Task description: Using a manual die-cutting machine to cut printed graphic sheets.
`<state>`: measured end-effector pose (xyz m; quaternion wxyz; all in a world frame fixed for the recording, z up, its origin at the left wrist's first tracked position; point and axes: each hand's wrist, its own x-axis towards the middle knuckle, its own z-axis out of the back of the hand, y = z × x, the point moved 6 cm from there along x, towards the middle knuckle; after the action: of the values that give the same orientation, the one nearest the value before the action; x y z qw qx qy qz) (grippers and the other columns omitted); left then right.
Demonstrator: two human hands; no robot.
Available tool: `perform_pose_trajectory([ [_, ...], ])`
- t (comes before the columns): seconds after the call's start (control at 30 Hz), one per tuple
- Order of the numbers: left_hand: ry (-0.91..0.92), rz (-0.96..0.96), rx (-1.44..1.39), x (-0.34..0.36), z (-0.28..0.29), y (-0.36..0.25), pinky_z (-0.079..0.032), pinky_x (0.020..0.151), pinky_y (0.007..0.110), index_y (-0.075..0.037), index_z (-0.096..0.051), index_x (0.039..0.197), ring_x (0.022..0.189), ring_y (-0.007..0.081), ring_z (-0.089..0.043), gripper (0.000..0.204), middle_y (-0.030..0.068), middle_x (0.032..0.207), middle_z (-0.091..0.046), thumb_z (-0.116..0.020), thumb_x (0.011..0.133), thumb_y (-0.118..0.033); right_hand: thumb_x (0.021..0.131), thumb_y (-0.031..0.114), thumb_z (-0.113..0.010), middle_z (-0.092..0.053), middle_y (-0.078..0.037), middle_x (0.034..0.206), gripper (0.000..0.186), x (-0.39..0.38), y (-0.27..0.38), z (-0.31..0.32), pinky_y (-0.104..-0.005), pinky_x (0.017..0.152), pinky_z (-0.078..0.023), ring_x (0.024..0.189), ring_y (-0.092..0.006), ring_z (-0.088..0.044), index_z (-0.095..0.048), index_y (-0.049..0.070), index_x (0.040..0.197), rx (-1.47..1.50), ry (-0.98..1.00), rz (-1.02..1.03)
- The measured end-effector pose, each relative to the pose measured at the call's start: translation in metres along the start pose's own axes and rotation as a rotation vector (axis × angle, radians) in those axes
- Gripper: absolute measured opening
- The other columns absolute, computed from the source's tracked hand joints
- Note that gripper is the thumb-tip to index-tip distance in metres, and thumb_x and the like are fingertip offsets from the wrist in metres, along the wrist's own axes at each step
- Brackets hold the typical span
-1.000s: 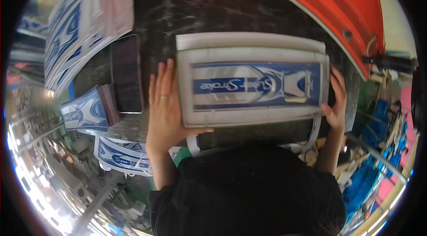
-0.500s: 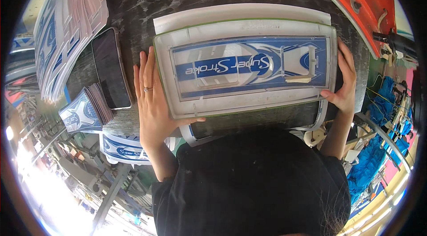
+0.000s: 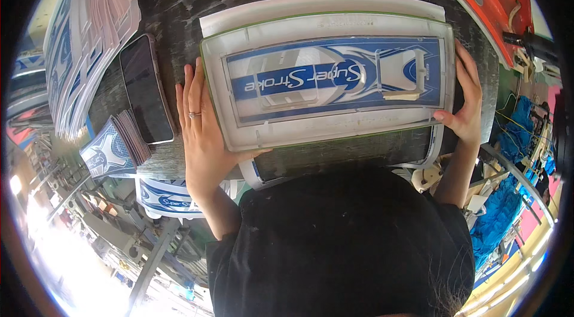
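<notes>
A pale rectangular template frame with a green rim and a see-through window lies before me on the dark worktop. Through that window shows a blue, white and grey printed sheet. My left hand holds the frame's left end, fingers stretched along its side and thumb by the near corner. At the right end, my right hand grips the frame with the thumb on its near edge and the fingers round its side. A small beige strip sits at the window's right part.
A dark phone lies left of my left hand. Fanned printed sheets and a smaller stack are beyond it. A white curled sheet shows behind the frame. A red machine part arches over the far right.
The whole view has shifted slightly, so the frame, phone and red part sit a little higher in the picture. Both hands keep their hold on the frame.
</notes>
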<state>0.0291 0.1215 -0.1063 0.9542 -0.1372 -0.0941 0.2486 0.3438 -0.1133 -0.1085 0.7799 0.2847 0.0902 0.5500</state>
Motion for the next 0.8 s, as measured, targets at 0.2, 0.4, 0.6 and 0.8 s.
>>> perform_pose_trajectory([
  [0.2,-0.002,0.013,0.000,-0.002,0.000,0.000,-0.020,0.114,0.057,0.005,-0.036,0.139,0.141,0.0429,-0.025,0.120,0.0227,0.151,-0.029,-0.085,0.049,-0.056,0.064,0.070,-0.068,-0.041,-0.024,0.144,0.105,0.000,0.000,-0.002,-0.0496,0.111,-0.028,0.135,-0.0389,-0.038,-0.049,-0.007,0.134,0.003,-0.002,0.017],
  [0.4,-0.002,0.047,0.003,-0.002,0.000,0.004,-0.019,0.114,0.057,0.004,-0.036,0.141,0.141,0.0429,-0.026,0.123,0.0224,0.150,-0.031,-0.084,0.046,-0.057,0.056,0.075,-0.070,-0.034,-0.025,0.149,0.118,-0.001,0.002,-0.003,-0.0518,0.114,-0.021,0.140,-0.0392,-0.031,-0.043,-0.006,0.139,0.013,0.062,0.058],
  [0.6,0.019,0.065,-0.005,0.000,0.000,0.003,-0.020,0.114,0.058,0.004,-0.035,0.141,0.141,0.0431,-0.026,0.122,0.0241,0.150,-0.031,-0.084,0.048,-0.058,0.051,0.074,-0.073,-0.031,-0.026,0.150,0.125,-0.006,0.020,-0.013,-0.0569,0.114,-0.014,0.142,-0.0399,-0.026,-0.039,-0.006,0.140,-0.338,0.104,-0.014],
  [0.8,-0.004,0.077,-0.018,-0.004,-0.002,0.004,-0.019,0.112,0.060,0.005,-0.034,0.142,0.140,0.0462,-0.026,0.118,0.0269,0.149,-0.030,-0.078,0.057,-0.065,0.055,0.076,-0.069,-0.033,-0.027,0.149,0.118,-0.006,0.018,-0.014,-0.0559,0.114,-0.017,0.138,-0.0404,-0.033,-0.044,-0.005,0.136,-0.335,0.077,0.009],
])
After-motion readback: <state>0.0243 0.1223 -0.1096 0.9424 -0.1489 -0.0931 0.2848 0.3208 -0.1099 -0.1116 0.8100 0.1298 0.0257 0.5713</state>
